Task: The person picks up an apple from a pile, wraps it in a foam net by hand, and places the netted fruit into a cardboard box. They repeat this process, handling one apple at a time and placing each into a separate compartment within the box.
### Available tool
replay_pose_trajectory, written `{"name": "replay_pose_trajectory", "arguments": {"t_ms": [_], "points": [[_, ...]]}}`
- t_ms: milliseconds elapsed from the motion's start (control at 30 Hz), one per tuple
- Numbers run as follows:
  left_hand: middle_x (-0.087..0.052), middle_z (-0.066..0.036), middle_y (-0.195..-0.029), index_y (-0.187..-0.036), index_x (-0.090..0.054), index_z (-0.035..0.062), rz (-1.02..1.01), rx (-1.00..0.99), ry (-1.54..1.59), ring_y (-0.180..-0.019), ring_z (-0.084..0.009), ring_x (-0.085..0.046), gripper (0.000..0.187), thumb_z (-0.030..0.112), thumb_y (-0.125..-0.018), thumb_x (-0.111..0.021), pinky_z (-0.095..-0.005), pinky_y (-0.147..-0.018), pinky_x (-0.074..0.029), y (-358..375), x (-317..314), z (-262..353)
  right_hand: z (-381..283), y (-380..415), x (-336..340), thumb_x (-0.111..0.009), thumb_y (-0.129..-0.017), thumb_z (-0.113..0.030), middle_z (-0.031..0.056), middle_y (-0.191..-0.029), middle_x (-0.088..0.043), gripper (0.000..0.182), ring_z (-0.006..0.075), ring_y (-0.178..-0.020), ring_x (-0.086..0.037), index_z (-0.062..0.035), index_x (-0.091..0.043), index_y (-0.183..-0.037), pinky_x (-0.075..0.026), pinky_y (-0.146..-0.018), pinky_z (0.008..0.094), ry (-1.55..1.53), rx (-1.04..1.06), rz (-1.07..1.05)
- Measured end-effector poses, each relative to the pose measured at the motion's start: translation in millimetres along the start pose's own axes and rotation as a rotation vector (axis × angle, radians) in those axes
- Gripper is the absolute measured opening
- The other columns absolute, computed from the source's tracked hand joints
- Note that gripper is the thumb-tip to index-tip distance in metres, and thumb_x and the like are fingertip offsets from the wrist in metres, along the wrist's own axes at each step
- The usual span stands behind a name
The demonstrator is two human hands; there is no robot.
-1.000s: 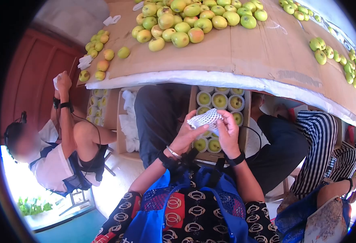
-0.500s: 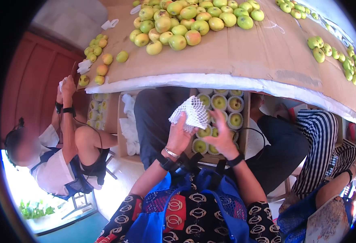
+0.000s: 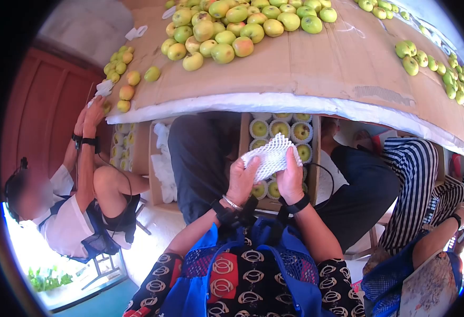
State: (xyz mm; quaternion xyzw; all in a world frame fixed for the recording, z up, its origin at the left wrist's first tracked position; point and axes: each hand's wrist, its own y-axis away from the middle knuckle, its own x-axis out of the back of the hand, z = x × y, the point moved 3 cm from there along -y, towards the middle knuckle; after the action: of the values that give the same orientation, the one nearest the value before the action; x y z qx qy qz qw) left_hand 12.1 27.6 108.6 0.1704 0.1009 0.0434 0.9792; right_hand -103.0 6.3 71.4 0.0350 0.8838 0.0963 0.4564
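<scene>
Holding the foam net (image 3: 270,156) between both hands, you now have it low again, in front of the open box (image 3: 281,153) of fruit. Half a second ago your left hand (image 3: 242,182) alone lifted the net higher while the right hand (image 3: 291,178) was spread open over the box; now the right hand has come back and pinches the right edge of the net, and the left hand grips the left edge. So both hands are closed on the same net, and it looks stretched a little between them, as if you are opening it.

The net is white, soft, with a diamond mesh pattern, and it is somewhat crumpled and flattened, with no fruit inside it that I can see. It hangs just above the box, which already has several green apples (image 3: 280,128) sitting in similar white nets, in rows.

Above the box, the worktop (image 3: 316,63) is covered with cardboard and carries a big heap of loose apples (image 3: 226,29). At your left, another person (image 3: 78,201) reaches up to the worktop edge with raised arms. At your right, a person in striped trousers (image 3: 414,179) sits close.
</scene>
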Motion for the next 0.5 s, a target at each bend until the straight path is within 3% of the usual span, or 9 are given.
{"name": "replay_pose_trajectory", "arguments": {"t_ms": [133, 233, 300, 333, 367, 433, 467, 500], "points": [[-0.059, 0.0, -0.078, -0.104, -0.054, 0.0029, 0.077, -0.016, 0.022, -0.052, -0.0014, -0.049, 0.021, 0.018, -0.09, -0.048, -0.0153, -0.038, -0.036, -2, 3, -4, 1, 2, -6, -0.039, -0.094, -0.026, 0.0104, -0.109, -0.055, 0.035, 0.0168, -0.1, -0.052, 0.0, -0.046, -0.116, -0.04, -0.088, 0.0324, -0.261, -0.113, 0.001], [-0.061, -0.002, -0.081, -0.102, -0.055, 0.0022, 0.004, -0.049, -0.068, -0.063, -0.0042, -0.055, 0.019, 0.013, -0.087, -0.052, -0.0174, -0.049, -0.042, -7, 12, -10, -6, 1, -1, -0.042, -0.092, -0.024, 0.0108, -0.108, -0.055, 0.035, 0.0177, -0.1, -0.053, -0.0001, -0.045, -0.118, -0.04, -0.088, 0.0331, -0.276, -0.165, -0.042], [-0.061, -0.006, -0.083, -0.106, -0.052, 0.0015, 0.069, -0.286, -0.344, -0.069, -0.0102, -0.057, 0.025, 0.009, -0.083, -0.055, -0.024, -0.059, -0.047, -10, 15, -1, -11, -3, 8, -0.046, -0.09, -0.02, 0.0094, -0.107, -0.055, 0.037, 0.0168, -0.099, -0.053, -0.0005, -0.042, -0.121, -0.041, -0.087, 0.0321, -0.139, -0.231, 0.072], [-0.058, -0.006, -0.087, -0.111, -0.049, 0.0025, 0.043, -0.3, -0.437, -0.079, -0.0088, -0.054, 0.028, 0.004, -0.083, -0.053, -0.0247, -0.07, -0.046, -5, 12, 4, -12, -4, 10, -0.05, -0.088, -0.017, 0.0077, -0.104, -0.055, 0.036, 0.0137, -0.095, -0.054, -0.0003, -0.046, -0.119, -0.042, -0.083, 0.0276, 0.086, -0.218, 0.052], [-0.06, -0.009, -0.088, -0.112, -0.049, 0.0023, 0.016, -0.347, -0.641, -0.079, -0.0111, -0.056, 0.03, 0.005, -0.082, -0.054, -0.0264, -0.069, -0.047, 4, 2, 22, -11, -7, 10, -0.05, -0.088, -0.017, 0.0077, -0.104, -0.055, 0.036, 0.0137, -0.095, -0.054, -0.0003, -0.046, -0.119, -0.042, -0.083, 0.0276, 0.091, -0.203, 0.036], [-0.061, -0.012, -0.088, -0.109, -0.051, 0.0019, -0.1, -0.387, -0.719, -0.077, -0.0143, -0.059, 0.028, 0.007, -0.081, -0.056, -0.0282, -0.068, -0.047, 9, -7, 26, -10, -12, 18, -0.055, -0.086, -0.018, 0.0059, -0.098, -0.057, 0.031, 0.0093, -0.089, -0.053, 0.0001, -0.052, -0.112, -0.042, -0.077, 0.023, 0.448, -0.045, 0.09], [-0.061, -0.012, -0.088, -0.109, -0.051, 0.0019, -0.096, -0.394, -0.714, -0.077, -0.0143, -0.059, 0.028, 0.007, -0.081, -0.056, -0.0282, -0.068, -0.047, 9, -6, 24, -8, -14, 19, -0.058, -0.084, -0.019, 0.0025, -0.086, -0.059, 0.022, 0.0069, -0.078, -0.052, -0.0001, -0.06, -0.097, -0.042, -0.067, 0.0211, 0.41, -0.008, 0.127], [-0.061, -0.013, -0.086, -0.106, -0.053, 0.001, -0.174, -0.464, -0.744, -0.075, -0.0156, -0.06, 0.027, 0.008, -0.081, -0.057, -0.0285, -0.067, -0.047, 9, -6, 22, -8, -15, 23, -0.058, -0.084, -0.019, 0.0025, -0.086, -0.059, 0.022, 0.0069, -0.078, -0.052, -0.0001, -0.06, -0.097, -0.042, -0.067, 0.0211, 0.412, -0.005, 0.12]]}}
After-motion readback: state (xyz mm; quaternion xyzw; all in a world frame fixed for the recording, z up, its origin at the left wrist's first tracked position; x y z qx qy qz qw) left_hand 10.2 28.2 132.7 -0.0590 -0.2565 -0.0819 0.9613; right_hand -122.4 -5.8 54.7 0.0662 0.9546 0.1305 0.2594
